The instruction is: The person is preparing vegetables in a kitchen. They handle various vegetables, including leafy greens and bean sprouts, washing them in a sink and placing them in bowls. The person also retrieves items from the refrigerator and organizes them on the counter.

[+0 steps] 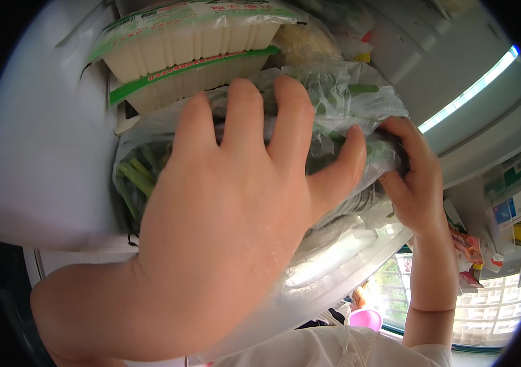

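Note:
Inside a refrigerator, a clear plastic bag (356, 101) holds leafy green vegetables, whose cut stalks (138, 176) show at its left end. My left hand (223, 197) spreads over the middle of the bag, back of the hand up and fingers apart, hiding much of it. How firmly its fingertips touch the plastic cannot be made out. At the bag's right end, my right hand (416, 179) pinches the plastic between thumb and fingers. Just behind the bag, two sealed white plastic food trays are stacked, an upper tray (191, 48) on a lower tray (200, 85), with green printed film.
The white refrigerator wall (49, 137) rises at the left. A bag of pale food (308, 43) sits behind the vegetables. A shiny shelf edge (329, 280) runs below. At the right are a light strip (469, 91) and door-shelf packages (517, 206).

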`<act>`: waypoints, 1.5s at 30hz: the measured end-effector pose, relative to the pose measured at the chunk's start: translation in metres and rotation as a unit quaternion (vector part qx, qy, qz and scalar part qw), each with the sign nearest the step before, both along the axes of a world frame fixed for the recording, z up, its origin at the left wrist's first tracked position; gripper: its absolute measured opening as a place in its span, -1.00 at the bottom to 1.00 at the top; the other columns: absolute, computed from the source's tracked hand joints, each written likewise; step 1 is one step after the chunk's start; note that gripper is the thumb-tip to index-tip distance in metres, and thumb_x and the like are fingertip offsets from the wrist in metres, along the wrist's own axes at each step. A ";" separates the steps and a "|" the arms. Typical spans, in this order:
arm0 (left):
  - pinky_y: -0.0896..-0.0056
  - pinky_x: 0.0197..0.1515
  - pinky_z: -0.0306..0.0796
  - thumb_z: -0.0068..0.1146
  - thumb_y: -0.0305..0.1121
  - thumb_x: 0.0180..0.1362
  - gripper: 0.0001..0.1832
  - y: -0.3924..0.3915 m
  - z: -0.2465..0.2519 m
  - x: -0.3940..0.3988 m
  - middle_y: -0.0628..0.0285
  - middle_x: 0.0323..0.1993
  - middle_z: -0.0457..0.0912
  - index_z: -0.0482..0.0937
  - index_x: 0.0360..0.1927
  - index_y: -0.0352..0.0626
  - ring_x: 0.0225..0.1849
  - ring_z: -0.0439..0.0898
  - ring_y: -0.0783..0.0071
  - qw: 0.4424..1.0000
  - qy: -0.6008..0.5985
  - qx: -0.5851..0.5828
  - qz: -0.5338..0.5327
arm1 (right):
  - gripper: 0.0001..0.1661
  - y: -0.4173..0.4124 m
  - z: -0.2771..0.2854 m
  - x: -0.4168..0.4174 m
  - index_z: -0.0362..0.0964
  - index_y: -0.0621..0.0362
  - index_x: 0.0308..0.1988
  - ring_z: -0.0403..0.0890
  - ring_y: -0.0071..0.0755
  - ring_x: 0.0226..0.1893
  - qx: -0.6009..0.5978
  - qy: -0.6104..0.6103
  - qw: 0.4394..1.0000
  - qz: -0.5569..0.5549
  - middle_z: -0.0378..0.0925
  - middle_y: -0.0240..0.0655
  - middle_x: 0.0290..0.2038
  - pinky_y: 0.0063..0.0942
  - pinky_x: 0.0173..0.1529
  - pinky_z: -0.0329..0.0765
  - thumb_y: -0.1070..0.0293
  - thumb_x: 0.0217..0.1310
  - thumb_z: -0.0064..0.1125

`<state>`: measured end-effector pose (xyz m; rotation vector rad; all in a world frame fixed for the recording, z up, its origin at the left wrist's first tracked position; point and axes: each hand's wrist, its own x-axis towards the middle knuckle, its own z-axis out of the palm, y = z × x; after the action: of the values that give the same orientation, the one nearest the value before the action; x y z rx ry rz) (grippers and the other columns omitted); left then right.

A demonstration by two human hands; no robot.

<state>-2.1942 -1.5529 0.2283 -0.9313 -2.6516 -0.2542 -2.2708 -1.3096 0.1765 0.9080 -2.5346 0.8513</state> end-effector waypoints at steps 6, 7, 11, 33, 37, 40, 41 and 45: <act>0.10 0.04 0.37 0.43 0.01 -0.27 -0.18 0.005 0.005 -0.002 -0.15 0.05 0.41 0.44 0.12 -0.08 0.03 0.46 -0.11 1.000 -0.004 -0.004 0.026 | -0.49 0.005 -0.002 0.001 0.37 0.24 -0.04 0.51 0.02 -0.16 0.098 0.047 0.993 0.042 0.46 -0.11 -0.14 -0.29 -0.04 0.46 0.47 -0.09 0.27; 0.10 0.04 0.37 0.43 0.02 -0.27 -0.17 0.008 0.005 -0.003 -0.15 0.06 0.40 0.43 0.13 -0.07 0.03 0.45 -0.12 0.999 -0.006 -0.006 0.038 | -0.48 0.005 0.000 0.003 0.37 0.24 -0.04 0.52 0.02 -0.16 0.096 0.014 0.994 0.051 0.46 -0.12 -0.15 -0.27 -0.06 0.47 0.45 -0.09 0.28; 0.14 -0.01 0.38 0.35 0.08 -0.16 -0.24 0.013 0.005 -0.028 -0.04 0.00 0.42 0.42 0.06 -0.18 0.01 0.46 -0.01 0.988 -0.064 -0.050 0.132 | -0.45 0.015 0.011 0.003 0.41 0.27 -0.04 0.54 0.00 -0.16 0.127 -0.071 0.981 0.131 0.48 -0.14 -0.15 -0.26 -0.10 0.50 0.33 -0.09 0.33; 0.09 -0.27 0.49 0.09 -0.59 -0.14 -0.70 0.037 0.017 -0.024 -0.03 -0.43 0.62 0.49 -0.23 -0.23 -0.30 0.62 0.01 0.974 0.051 -0.052 0.215 | -0.35 0.052 0.004 0.017 0.33 0.29 0.13 0.38 -0.05 0.17 0.108 -0.045 0.955 0.273 0.38 -0.06 0.15 -0.23 0.21 0.30 -0.02 0.26 0.00; 0.04 -0.18 0.44 0.09 -0.60 -0.13 -0.60 0.031 0.041 -0.012 -0.05 -0.34 0.62 0.53 -0.11 -0.19 -0.25 0.59 -0.07 0.974 0.069 0.043 0.213 | -0.43 0.053 0.003 0.012 0.35 0.32 0.10 0.44 -0.01 0.10 0.061 -0.080 0.958 0.267 0.41 -0.03 0.12 -0.27 0.17 0.36 0.10 0.28 0.03; 0.18 -0.19 0.44 0.08 -0.64 -0.12 -0.58 0.037 0.054 0.000 -0.03 -0.33 0.62 0.52 -0.08 -0.22 -0.26 0.60 0.04 0.971 0.095 0.085 0.204 | -0.49 0.053 0.012 0.012 0.34 0.32 0.10 0.47 0.00 0.06 0.082 -0.142 0.960 0.225 0.40 -0.02 0.13 -0.29 0.17 0.38 0.17 0.32 -0.01; 0.28 -0.18 0.44 0.07 -0.67 -0.11 -0.55 0.038 0.062 0.007 0.00 -0.33 0.63 0.51 -0.05 -0.22 -0.27 0.62 0.15 0.970 0.100 0.091 0.201 | -0.51 0.053 0.015 0.012 0.34 0.31 0.11 0.47 0.00 0.06 0.104 -0.158 0.960 0.209 0.39 -0.02 0.13 -0.30 0.17 0.38 0.18 0.33 -0.04; 0.41 -0.15 0.44 0.07 -0.71 -0.09 -0.52 0.027 0.078 0.020 0.09 -0.30 0.64 0.49 -0.01 -0.24 -0.25 0.62 0.34 0.954 0.183 0.176 0.159 | -0.57 0.057 0.011 0.004 0.34 0.26 0.10 0.48 -0.03 0.05 0.192 -0.101 0.968 0.128 0.41 -0.08 0.11 -0.29 0.15 0.41 0.26 0.34 -0.08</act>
<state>-2.1744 -1.5257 0.3066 -0.3838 -2.2644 -0.4142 -2.2664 -1.2526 0.1875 1.3530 -2.8616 0.5482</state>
